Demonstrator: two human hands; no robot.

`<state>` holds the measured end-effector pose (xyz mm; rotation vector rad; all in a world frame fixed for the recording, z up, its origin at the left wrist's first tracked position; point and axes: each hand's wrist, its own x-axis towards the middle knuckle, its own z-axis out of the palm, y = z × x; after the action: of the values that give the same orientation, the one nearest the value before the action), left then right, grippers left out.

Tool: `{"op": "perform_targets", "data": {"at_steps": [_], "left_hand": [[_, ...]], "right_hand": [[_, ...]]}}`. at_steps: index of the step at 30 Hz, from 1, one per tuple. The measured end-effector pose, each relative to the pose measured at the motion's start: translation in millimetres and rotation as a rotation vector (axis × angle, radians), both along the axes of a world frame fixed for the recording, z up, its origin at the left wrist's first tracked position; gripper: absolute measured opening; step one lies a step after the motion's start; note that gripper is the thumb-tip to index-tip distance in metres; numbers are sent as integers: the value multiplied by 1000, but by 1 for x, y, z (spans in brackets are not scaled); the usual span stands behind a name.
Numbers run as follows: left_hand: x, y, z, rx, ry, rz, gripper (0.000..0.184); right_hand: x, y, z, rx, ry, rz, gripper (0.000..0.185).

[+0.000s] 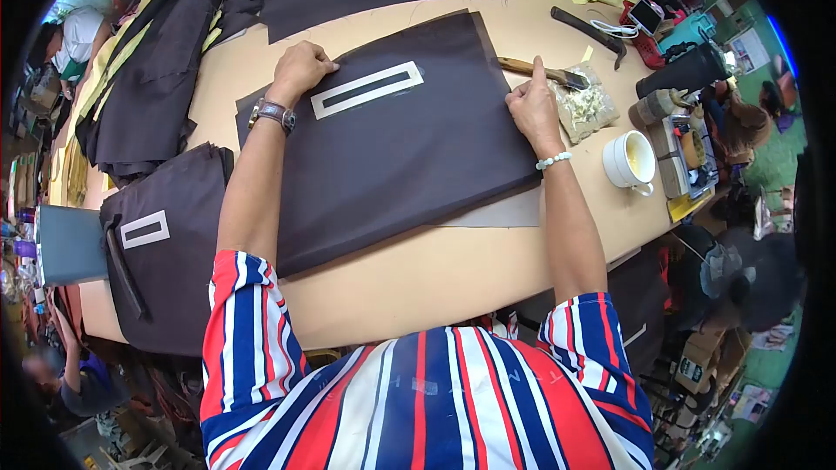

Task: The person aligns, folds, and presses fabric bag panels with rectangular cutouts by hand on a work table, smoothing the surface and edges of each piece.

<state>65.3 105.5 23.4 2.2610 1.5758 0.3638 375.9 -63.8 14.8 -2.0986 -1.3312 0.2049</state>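
A large dark fabric panel (409,148) lies on the table in front of me, several layers deep at its front edge. A white rectangular frame-shaped strip (366,90) sits on its upper part. My left hand (302,71) pinches the panel's far edge, just above the strip's left end. At the panel's right edge, my right hand (533,106) has its fingers curled on the cloth, with the index finger raised. Close to that hand are a wooden-handled brush (544,72) and a flat board (592,113) smeared with a pale paste.
A white mug (628,161) holding something yellowish stands at right, beside a tool box (684,157). A hammer (589,35) lies at the back right. More dark cloth (161,70) is piled at left, near another panel (174,270) with a white frame. Other people sit around.
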Motion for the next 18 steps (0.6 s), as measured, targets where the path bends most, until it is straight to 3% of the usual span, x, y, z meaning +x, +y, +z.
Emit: {"op": "perform_targets", "data": {"at_steps": [6, 12, 15, 18], "left_hand": [[1, 15, 3, -152, 17, 14, 25], [0, 12, -3, -117, -59, 16, 24], [1, 13, -7, -127, -28, 38, 23], [4, 4, 1, -145, -28, 72, 23]], "right_hand": [[-3, -2, 8, -18, -14, -6, 76], [-3, -1, 4, -61, -6, -13, 76], [-13, -10, -1, 250, -542, 10, 75], [-59, -52, 36, 350, -364, 369, 64]]}}
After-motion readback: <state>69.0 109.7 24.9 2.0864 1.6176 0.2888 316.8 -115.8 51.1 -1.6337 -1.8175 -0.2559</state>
